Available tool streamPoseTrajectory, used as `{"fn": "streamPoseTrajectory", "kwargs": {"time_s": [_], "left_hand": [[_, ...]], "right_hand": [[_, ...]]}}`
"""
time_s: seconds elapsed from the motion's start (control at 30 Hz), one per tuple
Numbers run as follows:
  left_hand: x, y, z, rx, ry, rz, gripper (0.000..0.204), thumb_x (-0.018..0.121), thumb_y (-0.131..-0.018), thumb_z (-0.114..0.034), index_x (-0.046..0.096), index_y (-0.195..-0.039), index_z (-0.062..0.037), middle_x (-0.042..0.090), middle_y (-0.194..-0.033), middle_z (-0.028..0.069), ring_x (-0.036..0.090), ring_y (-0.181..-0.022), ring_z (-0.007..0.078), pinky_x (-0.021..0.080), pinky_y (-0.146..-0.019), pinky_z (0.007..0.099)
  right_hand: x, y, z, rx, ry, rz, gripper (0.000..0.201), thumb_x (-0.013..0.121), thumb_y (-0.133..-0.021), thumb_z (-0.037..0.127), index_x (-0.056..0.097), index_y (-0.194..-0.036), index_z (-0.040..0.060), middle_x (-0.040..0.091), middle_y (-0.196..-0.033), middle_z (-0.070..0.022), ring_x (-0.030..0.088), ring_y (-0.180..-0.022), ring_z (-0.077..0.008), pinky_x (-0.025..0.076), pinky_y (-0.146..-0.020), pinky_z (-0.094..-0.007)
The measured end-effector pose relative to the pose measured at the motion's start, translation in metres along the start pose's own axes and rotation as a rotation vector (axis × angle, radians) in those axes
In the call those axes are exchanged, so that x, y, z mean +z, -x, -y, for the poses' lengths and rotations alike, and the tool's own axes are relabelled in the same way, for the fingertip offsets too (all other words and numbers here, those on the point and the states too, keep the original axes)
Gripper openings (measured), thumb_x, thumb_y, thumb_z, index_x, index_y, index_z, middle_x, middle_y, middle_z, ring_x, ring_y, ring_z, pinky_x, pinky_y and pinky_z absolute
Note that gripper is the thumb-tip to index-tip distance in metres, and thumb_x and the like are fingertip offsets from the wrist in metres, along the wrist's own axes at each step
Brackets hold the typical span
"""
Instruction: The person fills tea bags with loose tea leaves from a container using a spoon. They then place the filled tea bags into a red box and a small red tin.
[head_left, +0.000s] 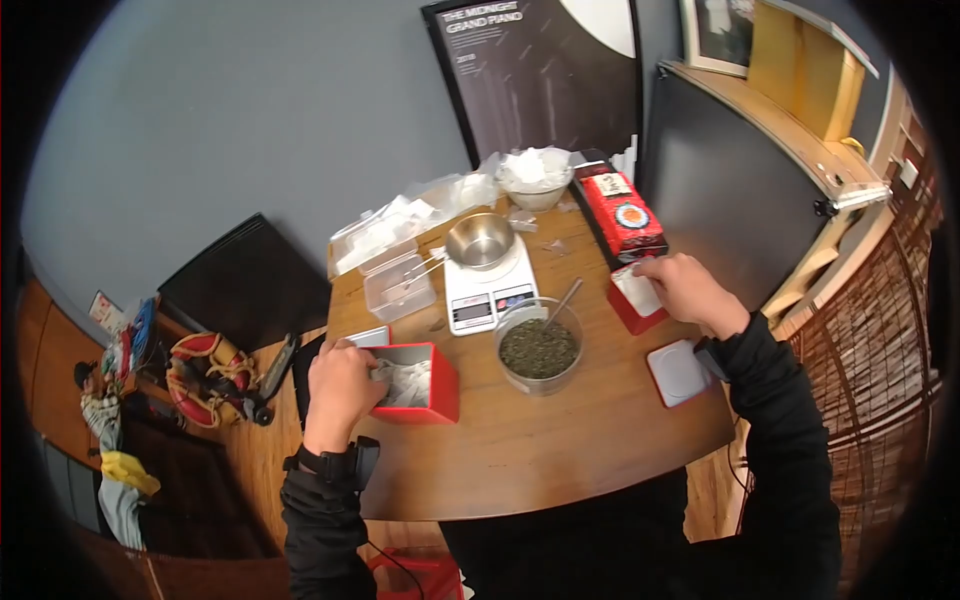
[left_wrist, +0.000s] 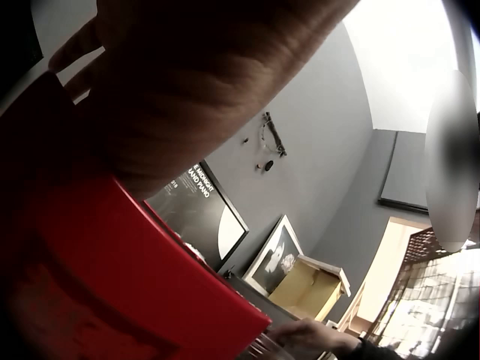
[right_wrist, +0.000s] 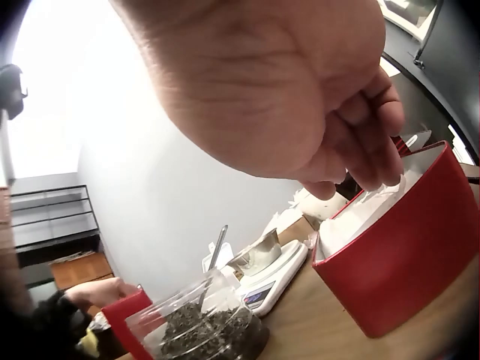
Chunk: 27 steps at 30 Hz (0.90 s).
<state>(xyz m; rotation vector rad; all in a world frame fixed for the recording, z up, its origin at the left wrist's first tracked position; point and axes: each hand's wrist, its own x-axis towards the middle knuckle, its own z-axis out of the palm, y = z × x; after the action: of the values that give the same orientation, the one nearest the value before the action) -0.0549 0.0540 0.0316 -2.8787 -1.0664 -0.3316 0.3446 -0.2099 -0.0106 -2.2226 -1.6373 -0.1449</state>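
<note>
My left hand (head_left: 343,390) grips the left side of a red box (head_left: 443,385), its fingers over the rim. White tea bags (head_left: 407,380) lie in that box. In the left wrist view the palm crosses above the box's red wall (left_wrist: 142,262). My right hand (head_left: 690,292) reaches over a smaller red tin (right_wrist: 409,247), fingers bent and fingertips down at the white packets (right_wrist: 360,217) inside. I cannot tell whether it pinches one. Between the hands stands a clear tub of dried green leaves (head_left: 540,350) with a spoon (head_left: 565,300) in it.
Behind the tub, a white kitchen scale (head_left: 490,290) bears a steel bowl (head_left: 480,241). Left of it is a clear plastic box (head_left: 398,285). White bags fill a tray (head_left: 400,225) and a bowl (head_left: 535,195) behind. A red tea package (head_left: 620,215) and a lid (head_left: 682,373) are at the right.
</note>
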Motion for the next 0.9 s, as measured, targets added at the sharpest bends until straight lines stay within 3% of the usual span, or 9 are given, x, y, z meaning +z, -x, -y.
{"fn": "streamPoseTrajectory", "kwargs": {"time_s": [0.07,0.2,0.47,0.57,0.9], "left_hand": [[0.001,-0.004,-0.002,-0.025,-0.056,0.061,0.021,0.077,-0.059,-0.015,0.078,-0.08,-0.01,0.071,-0.091,0.014,0.067,-0.094,0.0325,0.055,-0.079,0.0404],[0.014,-0.009,0.005,-0.025,-0.067,0.064,0.023,0.075,-0.057,-0.012,0.078,-0.079,-0.0085,0.071,-0.087,0.015,0.069,-0.08,0.0332,0.056,-0.074,0.0392],[0.03,-0.009,0.019,-0.018,-0.058,0.038,0.018,0.07,-0.06,-0.005,0.077,-0.076,-0.0084,0.07,-0.081,0.0154,0.069,-0.08,0.0342,0.056,-0.073,0.0403],[0.032,-0.011,0.023,-0.011,-0.026,0.051,0.018,0.068,-0.062,-0.002,0.077,-0.077,-0.0081,0.07,-0.081,0.017,0.068,-0.08,0.0353,0.056,-0.074,0.0411],[0.024,-0.012,0.032,0.004,0.143,0.122,0.019,0.062,-0.066,0.002,0.075,-0.078,-0.0053,0.069,-0.083,0.0207,0.068,-0.084,0.0382,0.056,-0.078,0.0419]], "right_hand": [[-0.001,-0.001,0.001,0.023,-0.004,-0.027,0.022,0.055,-0.086,0.005,0.071,-0.101,0.0047,0.069,-0.091,-0.0218,0.066,-0.085,-0.0405,0.053,-0.077,-0.0479],[-0.004,-0.005,0.002,0.027,-0.068,-0.14,0.016,0.056,-0.086,0.005,0.07,-0.095,0.0045,0.069,-0.088,-0.0206,0.066,-0.083,-0.04,0.053,-0.075,-0.0477],[-0.017,-0.005,0.002,0.187,-0.263,-0.389,0.012,0.063,-0.084,0.004,0.067,-0.095,-0.0002,0.07,-0.087,-0.019,0.067,-0.079,-0.0375,0.053,-0.072,-0.0429],[-0.026,-0.004,0.009,0.303,-0.345,-0.37,0.013,0.064,-0.085,0.006,0.067,-0.095,-0.0006,0.07,-0.083,-0.0179,0.069,-0.074,-0.0316,0.054,-0.069,-0.0385],[-0.038,0.013,0.061,0.224,-0.497,-0.279,0.011,0.065,-0.087,0.007,0.066,-0.094,-0.0014,0.068,-0.076,-0.0133,0.064,-0.064,-0.0207,0.049,-0.06,-0.0313]]}}
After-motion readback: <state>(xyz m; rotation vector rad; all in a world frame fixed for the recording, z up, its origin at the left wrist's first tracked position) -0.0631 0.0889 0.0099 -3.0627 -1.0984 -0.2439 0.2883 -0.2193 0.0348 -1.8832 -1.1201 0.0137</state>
